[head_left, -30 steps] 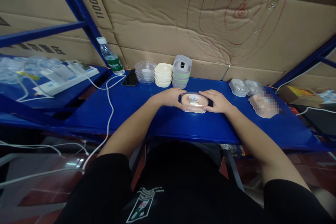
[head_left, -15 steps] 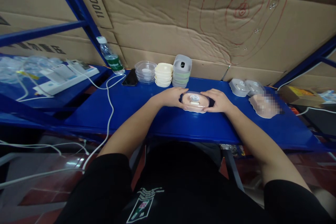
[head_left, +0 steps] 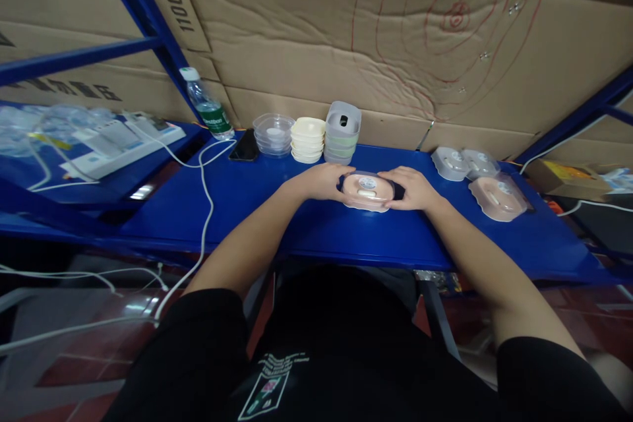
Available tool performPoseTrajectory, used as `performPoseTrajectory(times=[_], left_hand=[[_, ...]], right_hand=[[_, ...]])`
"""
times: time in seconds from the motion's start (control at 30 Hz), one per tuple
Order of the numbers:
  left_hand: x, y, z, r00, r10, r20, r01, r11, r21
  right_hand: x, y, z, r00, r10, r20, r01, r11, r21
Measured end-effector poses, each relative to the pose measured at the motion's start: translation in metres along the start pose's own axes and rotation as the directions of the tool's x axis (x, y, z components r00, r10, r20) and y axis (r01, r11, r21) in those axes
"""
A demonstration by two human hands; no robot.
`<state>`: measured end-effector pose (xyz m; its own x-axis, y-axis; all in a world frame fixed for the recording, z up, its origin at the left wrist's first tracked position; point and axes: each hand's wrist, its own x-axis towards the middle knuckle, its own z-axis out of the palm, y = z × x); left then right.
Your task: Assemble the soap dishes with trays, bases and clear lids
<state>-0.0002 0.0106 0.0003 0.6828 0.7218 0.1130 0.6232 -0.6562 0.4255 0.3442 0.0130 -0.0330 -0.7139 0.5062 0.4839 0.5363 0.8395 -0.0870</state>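
Observation:
A pinkish plastic food container (head_left: 368, 192) with a clear lid and a round label sits between my two hands, low over the blue table. My left hand (head_left: 324, 182) grips its left end and my right hand (head_left: 413, 189) grips its right end, thumbs on the near side. Dark clips or gaps show at both ends; which they are I cannot tell. Behind my left hand stand a stack of grey and green containers (head_left: 342, 125), a stack of cream tubs (head_left: 307, 140) and a stack of clear lids (head_left: 274, 134).
Lidded grey containers (head_left: 451, 163) and a lidded pink container (head_left: 497, 196) rest on the table's right side. A black phone (head_left: 244, 146), a water bottle (head_left: 208, 105) and a white cable (head_left: 206, 211) are at the left. Cardboard (head_left: 297, 26) walls the back.
Both hands and the container stay in nearly the same place. The view has shifted only slightly.

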Motion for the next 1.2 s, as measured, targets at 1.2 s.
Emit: performPoseTrajectory(times=[1.2], left_hand=[[0.002, -0.001, 0.003, 0.994, -0.103, 0.036, 0.101, 0.993, 0.061]], right_hand=[[-0.021, 0.002, -0.084, 0.654, 0.748, 0.114, -0.652, 0.634, -0.415]])
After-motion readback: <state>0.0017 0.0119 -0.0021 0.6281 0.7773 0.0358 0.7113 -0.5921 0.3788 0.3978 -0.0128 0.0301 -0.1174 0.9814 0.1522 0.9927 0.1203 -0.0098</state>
